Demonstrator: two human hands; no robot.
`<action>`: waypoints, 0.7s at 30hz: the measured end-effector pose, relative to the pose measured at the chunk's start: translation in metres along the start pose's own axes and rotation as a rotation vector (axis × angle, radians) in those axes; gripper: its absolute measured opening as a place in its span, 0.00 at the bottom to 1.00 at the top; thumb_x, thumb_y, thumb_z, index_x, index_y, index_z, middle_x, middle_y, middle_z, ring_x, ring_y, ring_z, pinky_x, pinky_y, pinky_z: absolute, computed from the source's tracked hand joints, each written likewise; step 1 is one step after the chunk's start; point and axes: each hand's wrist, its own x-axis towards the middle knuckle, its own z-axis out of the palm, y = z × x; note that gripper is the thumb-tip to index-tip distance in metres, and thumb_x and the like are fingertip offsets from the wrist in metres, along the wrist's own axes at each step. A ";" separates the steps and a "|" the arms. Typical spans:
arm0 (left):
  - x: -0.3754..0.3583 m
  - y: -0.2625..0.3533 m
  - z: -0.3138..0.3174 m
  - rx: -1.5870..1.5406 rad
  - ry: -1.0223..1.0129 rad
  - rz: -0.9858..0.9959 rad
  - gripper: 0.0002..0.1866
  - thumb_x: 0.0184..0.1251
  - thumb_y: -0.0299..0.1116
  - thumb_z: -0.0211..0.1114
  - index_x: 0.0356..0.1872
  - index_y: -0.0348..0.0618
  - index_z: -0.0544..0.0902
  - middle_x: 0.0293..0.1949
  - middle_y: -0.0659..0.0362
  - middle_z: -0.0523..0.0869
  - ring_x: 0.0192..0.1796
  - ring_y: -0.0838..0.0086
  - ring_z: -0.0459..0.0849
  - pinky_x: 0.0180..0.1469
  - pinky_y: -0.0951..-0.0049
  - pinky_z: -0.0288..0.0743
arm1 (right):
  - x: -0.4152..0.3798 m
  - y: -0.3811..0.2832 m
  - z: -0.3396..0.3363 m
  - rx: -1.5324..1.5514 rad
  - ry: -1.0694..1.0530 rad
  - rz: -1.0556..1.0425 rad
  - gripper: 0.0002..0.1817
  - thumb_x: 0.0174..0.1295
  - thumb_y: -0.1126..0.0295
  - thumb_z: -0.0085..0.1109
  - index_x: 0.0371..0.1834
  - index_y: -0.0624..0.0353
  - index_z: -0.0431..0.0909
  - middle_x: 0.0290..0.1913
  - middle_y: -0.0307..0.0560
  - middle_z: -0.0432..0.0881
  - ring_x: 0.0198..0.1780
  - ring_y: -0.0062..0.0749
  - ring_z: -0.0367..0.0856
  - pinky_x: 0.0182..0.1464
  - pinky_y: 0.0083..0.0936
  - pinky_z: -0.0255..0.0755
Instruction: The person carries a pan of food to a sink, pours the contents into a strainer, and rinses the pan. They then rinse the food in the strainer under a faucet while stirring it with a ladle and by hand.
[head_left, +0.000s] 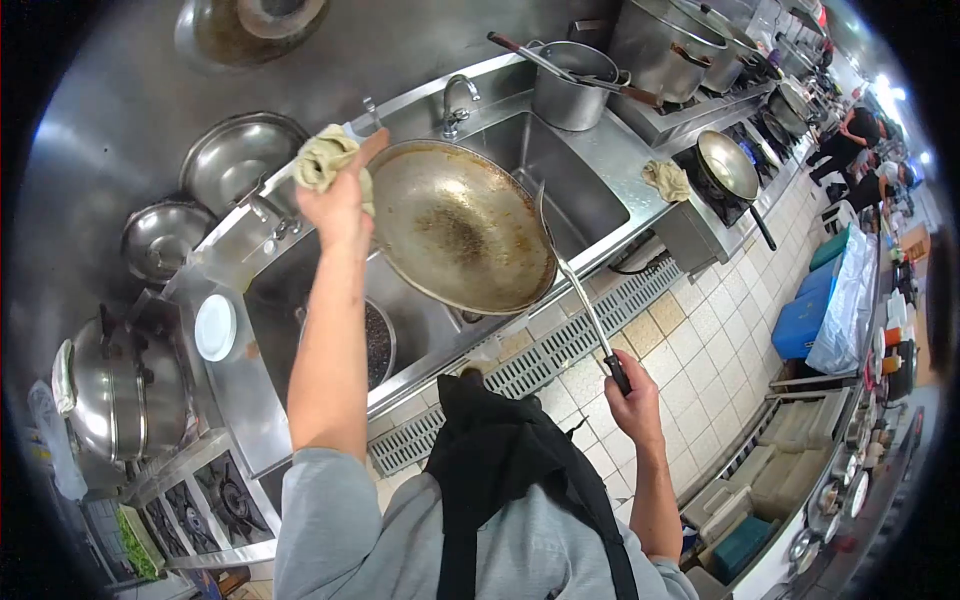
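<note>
My left hand [338, 205] is closed at the left rim of a large, browned wok [425, 210], with a folded yellowish cloth [326, 158] bunched in its grip. The wok is tipped so that its stained inside faces me, and it overlaps the sink [590, 205] in this view. Lower right, my right hand [634, 398] wraps round the black grip of a long-handled metal utensil [587, 305]. This utensil's shaft runs up to the wok's right rim, where its thin, curved head is seen edge-on.
A tall pot [575, 95] stands beyond the sink, near a faucet [457, 105]. Another cloth [667, 180] lies by a frying pan [728, 165] on a burner. A white dish [215, 327] sits on the left counter. Farther right are a person [852, 135] and blue bins [805, 310].
</note>
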 end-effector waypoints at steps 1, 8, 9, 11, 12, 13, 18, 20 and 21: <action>-0.008 -0.012 0.010 -0.008 0.000 -0.045 0.23 0.53 0.15 0.72 0.52 0.37 0.79 0.49 0.55 0.85 0.48 0.69 0.85 0.49 0.69 0.80 | 0.005 0.002 -0.001 -0.008 0.006 0.008 0.21 0.57 0.78 0.57 0.57 0.63 0.76 0.38 0.55 0.83 0.37 0.39 0.83 0.42 0.29 0.75; -0.024 -0.147 0.041 0.011 0.055 -0.169 0.25 0.49 0.14 0.73 0.51 0.40 0.79 0.47 0.58 0.84 0.46 0.71 0.84 0.50 0.71 0.79 | 0.023 -0.008 0.008 -0.120 0.041 0.103 0.22 0.57 0.76 0.58 0.57 0.63 0.75 0.42 0.60 0.83 0.44 0.49 0.84 0.48 0.34 0.76; -0.025 -0.165 0.042 0.016 0.059 -0.203 0.25 0.48 0.14 0.73 0.50 0.40 0.79 0.47 0.59 0.84 0.45 0.71 0.84 0.50 0.71 0.79 | 0.025 -0.009 0.009 -0.126 0.034 0.160 0.21 0.57 0.76 0.58 0.57 0.64 0.76 0.41 0.60 0.83 0.42 0.48 0.84 0.47 0.34 0.76; -0.023 -0.197 0.041 0.022 0.043 -0.274 0.24 0.47 0.13 0.73 0.47 0.39 0.79 0.45 0.60 0.84 0.45 0.73 0.83 0.50 0.73 0.77 | 0.033 -0.011 0.015 -0.138 0.020 0.224 0.21 0.57 0.76 0.58 0.57 0.64 0.76 0.40 0.60 0.83 0.41 0.47 0.84 0.46 0.33 0.76; -0.024 -0.208 0.040 -0.015 0.042 -0.312 0.23 0.47 0.14 0.73 0.46 0.39 0.78 0.43 0.61 0.83 0.45 0.74 0.82 0.50 0.75 0.76 | 0.037 -0.014 0.019 -0.153 0.021 0.255 0.21 0.58 0.76 0.58 0.57 0.64 0.76 0.39 0.60 0.83 0.40 0.46 0.84 0.45 0.33 0.76; -0.024 -0.220 0.040 -0.005 0.053 -0.328 0.22 0.47 0.14 0.72 0.44 0.40 0.77 0.42 0.62 0.83 0.43 0.75 0.81 0.49 0.75 0.76 | 0.040 -0.016 0.022 -0.167 0.023 0.284 0.21 0.58 0.75 0.59 0.57 0.64 0.76 0.38 0.59 0.83 0.39 0.44 0.84 0.44 0.33 0.76; -0.039 -0.296 0.027 0.237 -0.015 -0.200 0.19 0.50 0.19 0.73 0.42 0.42 0.77 0.39 0.63 0.81 0.41 0.75 0.80 0.49 0.75 0.74 | 0.054 -0.004 0.046 -0.171 0.007 0.296 0.20 0.61 0.76 0.58 0.58 0.64 0.75 0.28 0.36 0.75 0.29 0.17 0.70 0.32 0.20 0.67; -0.051 -0.306 0.026 0.261 0.001 -0.213 0.17 0.51 0.21 0.73 0.41 0.41 0.77 0.38 0.62 0.81 0.42 0.73 0.80 0.49 0.74 0.74 | 0.061 -0.007 0.054 -0.170 0.004 0.336 0.20 0.61 0.76 0.58 0.58 0.64 0.75 0.28 0.36 0.75 0.29 0.17 0.70 0.31 0.19 0.66; -0.057 -0.318 0.022 0.193 0.061 -0.228 0.17 0.51 0.21 0.73 0.41 0.42 0.77 0.38 0.62 0.81 0.42 0.73 0.80 0.48 0.74 0.74 | 0.065 -0.008 0.056 -0.190 0.000 0.328 0.20 0.61 0.75 0.58 0.58 0.64 0.76 0.28 0.36 0.74 0.28 0.18 0.70 0.31 0.20 0.66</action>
